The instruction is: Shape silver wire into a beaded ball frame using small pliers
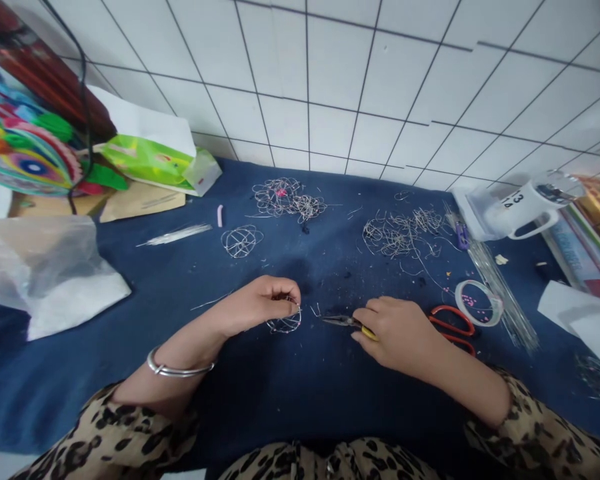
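Beyond the pliers [344,321], a white mug [531,212] reads "13" and "14".

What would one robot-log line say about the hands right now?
left hand: holding wire frame | right hand: holding pliers | pliers tips: apart from wire frame | second wire frame: beyond left hand

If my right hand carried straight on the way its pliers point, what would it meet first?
Probably the small bent wire snippet just off the tips of the needle-nose pliers, then the wire frame in your left hand. Depth is unclear, so they might pass above the snippet.
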A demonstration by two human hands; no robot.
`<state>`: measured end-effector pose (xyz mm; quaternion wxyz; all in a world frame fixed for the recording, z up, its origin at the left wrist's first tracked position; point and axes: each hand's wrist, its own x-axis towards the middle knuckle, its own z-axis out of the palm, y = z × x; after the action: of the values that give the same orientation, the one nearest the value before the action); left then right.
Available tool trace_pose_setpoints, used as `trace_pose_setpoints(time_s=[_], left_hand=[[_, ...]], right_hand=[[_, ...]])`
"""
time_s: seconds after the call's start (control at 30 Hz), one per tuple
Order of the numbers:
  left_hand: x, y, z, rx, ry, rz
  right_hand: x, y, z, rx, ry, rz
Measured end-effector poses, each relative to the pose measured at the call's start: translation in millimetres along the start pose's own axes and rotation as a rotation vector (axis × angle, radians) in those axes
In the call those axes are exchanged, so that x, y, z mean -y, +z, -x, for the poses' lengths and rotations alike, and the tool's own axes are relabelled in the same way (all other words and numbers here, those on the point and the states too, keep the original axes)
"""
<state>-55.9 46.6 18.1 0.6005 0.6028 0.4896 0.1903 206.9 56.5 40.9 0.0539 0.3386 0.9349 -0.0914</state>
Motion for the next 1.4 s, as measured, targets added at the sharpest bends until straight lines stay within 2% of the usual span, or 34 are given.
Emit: trace_pose_setpoints(time_s=[0.1,0.17,0.27,0.37,0.43,0.53,0.67,0.93,1.23,1.3,1.4], left_hand=[[-1.3,2.2,0.4,-0.024,0.040,-0.054],[-3.6,3.5,1.0,-0.013,0.105,-0.104],[-7.6,5.5,1.9,0.044,0.177,-0.184],[-9.4,7.8,2.4,0.087,0.180,-0.257],[-8.8,9.2,2.4,0.097,0.186,-0.302],[-6.5,10.5,2.2,0.095,0.197,-0.344],[-3.5,10.6,1.5,0.069,0.203,-0.350],[1.4,7.7,-0.3,0.054,0.096,-0.270],[1.6,7.9,-0.7,0.038,0.072,-0.255],[2.7,7.9,-1.4,0.036,0.071,-0.265],[3.7,7.8,-1.7,0.033,0.068,-0.274]], right_hand=[[3.8,-7.1,-0.6,0.115,0.046,-0.061],[4.1,-11.8,-0.9,0.219,0.051,-0.198],[3.2,-11.3,-0.3,0.441,0.104,-0.627],[4.7,0.1,0.3,0.608,0.333,-1.045],[7.7,8.8,-0.6,0.654,0.438,-1.182],[12.9,16.1,-4.4,0.647,0.549,-1.280],[15.9,17.5,-8.8,0.609,0.585,-1.291],[7.8,20.2,-4.3,0.525,0.482,-1.111],[9.7,14.5,-9.8,0.530,0.416,-0.997],[11.5,10.8,-10.8,0.507,0.388,-0.929],[14.8,4.0,-11.0,0.399,0.294,-0.728]])
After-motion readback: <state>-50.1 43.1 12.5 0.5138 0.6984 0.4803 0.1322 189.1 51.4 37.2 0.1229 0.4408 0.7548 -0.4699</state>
